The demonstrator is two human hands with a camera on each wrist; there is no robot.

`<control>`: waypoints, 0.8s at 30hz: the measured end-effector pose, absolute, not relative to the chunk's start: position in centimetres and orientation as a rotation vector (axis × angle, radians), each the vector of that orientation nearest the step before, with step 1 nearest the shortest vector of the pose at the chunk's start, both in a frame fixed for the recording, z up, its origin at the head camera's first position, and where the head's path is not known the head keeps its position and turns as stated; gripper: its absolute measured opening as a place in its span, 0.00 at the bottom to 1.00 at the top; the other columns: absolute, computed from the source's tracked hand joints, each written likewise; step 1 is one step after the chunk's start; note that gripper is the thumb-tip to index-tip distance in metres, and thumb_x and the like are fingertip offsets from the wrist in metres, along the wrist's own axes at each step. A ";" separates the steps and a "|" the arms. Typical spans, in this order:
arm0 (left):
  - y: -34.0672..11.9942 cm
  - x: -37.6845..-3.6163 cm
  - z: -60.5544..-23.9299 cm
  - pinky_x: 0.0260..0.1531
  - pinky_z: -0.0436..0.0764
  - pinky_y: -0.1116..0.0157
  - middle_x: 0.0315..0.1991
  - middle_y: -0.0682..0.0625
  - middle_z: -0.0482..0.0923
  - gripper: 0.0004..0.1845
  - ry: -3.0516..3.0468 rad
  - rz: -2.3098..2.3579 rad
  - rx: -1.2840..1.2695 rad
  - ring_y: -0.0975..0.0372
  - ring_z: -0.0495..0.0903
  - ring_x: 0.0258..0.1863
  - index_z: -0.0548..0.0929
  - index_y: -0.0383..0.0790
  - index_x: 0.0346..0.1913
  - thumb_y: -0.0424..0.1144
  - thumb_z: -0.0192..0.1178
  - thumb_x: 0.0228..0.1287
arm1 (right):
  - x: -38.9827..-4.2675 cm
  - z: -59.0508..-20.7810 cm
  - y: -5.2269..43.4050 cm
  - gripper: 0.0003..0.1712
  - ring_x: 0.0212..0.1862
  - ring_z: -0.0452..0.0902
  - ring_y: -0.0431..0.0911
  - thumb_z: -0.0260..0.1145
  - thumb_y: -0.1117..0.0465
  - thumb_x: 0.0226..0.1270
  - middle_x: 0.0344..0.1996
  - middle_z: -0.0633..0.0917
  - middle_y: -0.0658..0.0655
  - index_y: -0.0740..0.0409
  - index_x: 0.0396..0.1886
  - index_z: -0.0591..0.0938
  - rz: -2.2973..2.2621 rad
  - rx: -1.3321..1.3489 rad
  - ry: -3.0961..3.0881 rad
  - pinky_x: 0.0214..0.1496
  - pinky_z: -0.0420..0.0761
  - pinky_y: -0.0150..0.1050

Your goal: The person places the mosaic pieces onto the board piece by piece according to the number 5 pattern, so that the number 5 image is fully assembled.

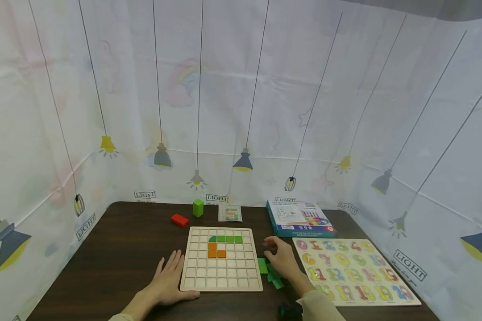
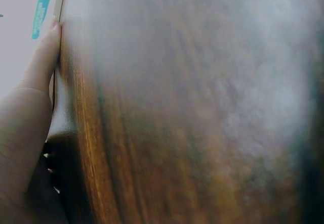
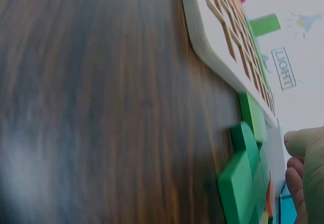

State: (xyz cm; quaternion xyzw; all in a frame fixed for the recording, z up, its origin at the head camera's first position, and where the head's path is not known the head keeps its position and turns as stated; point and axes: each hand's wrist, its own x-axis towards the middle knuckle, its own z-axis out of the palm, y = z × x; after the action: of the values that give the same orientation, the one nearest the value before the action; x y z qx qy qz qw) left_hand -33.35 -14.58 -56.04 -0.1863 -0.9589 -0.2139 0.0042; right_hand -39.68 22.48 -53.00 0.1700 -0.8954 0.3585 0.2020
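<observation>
Your left hand (image 1: 169, 279) lies flat on the counter (image 1: 116, 249), fingers straight and a little spread, its thumb side touching the lower left edge of the grid board (image 1: 221, 259); in the left wrist view a fingertip presses against the board's rim and little else is clear. Your right hand (image 1: 280, 259) sits just beside the board's right edge, fingers curled in, with a dark piece (image 1: 263, 248) at their tips; you cannot tell from the head view whether they actually pinch it, and the right wrist view shows only bent fingertips (image 3: 304, 155) at the frame's edge. Under and just in front of that hand lies a small heap of green pieces (image 1: 270, 271), touching one another and resting on the counter close against the board's right side; the right wrist view shows them as flat green slabs (image 3: 243, 178) stacked loosely beside the board (image 3: 223, 37). On the board, a row of green tiles (image 1: 226, 239) sits in the upper rows, with orange tiles (image 1: 215, 250) directly below them. Behind the board stand a green block (image 1: 198, 207) upright, a red block (image 1: 179, 220) lying flat to its left, and a card (image 1: 230, 213). A blue box (image 1: 300, 218) lies at the back right, and a number puzzle (image 1: 351, 272) lies to the right of your right hand.
</observation>
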 end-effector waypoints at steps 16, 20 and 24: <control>-14.4 -32.8 -55.2 0.63 0.38 0.41 0.73 0.34 0.44 0.65 -3.012 -0.692 -0.578 0.46 0.40 0.72 0.53 0.30 0.72 0.78 0.55 0.44 | -38.7 -53.4 24.8 0.17 0.40 0.80 0.48 0.70 0.72 0.53 0.36 0.84 0.56 0.63 0.45 0.80 1.016 0.392 -2.543 0.46 0.79 0.48; -14.4 -32.6 -55.0 0.63 0.37 0.41 0.73 0.34 0.44 0.65 -3.014 -0.704 -0.579 0.45 0.40 0.72 0.53 0.30 0.72 0.78 0.54 0.43 | -38.6 -53.5 25.1 0.17 0.39 0.80 0.46 0.72 0.70 0.53 0.36 0.84 0.53 0.60 0.44 0.80 0.997 0.343 -2.574 0.47 0.79 0.46; -14.4 -32.5 -54.7 0.63 0.37 0.41 0.72 0.33 0.44 0.64 -3.010 -0.718 -0.584 0.45 0.40 0.72 0.53 0.29 0.72 0.78 0.55 0.44 | -38.4 -53.5 25.5 0.17 0.39 0.79 0.44 0.72 0.68 0.53 0.36 0.84 0.50 0.58 0.44 0.80 0.982 0.322 -2.607 0.47 0.79 0.46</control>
State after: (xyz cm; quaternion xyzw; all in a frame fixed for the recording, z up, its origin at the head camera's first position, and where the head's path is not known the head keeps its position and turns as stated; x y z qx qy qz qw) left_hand -32.50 -14.36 -54.72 -0.1854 -0.9559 -0.2279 -0.0038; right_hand -38.40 25.45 -53.47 0.1132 -0.9165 0.3451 0.1677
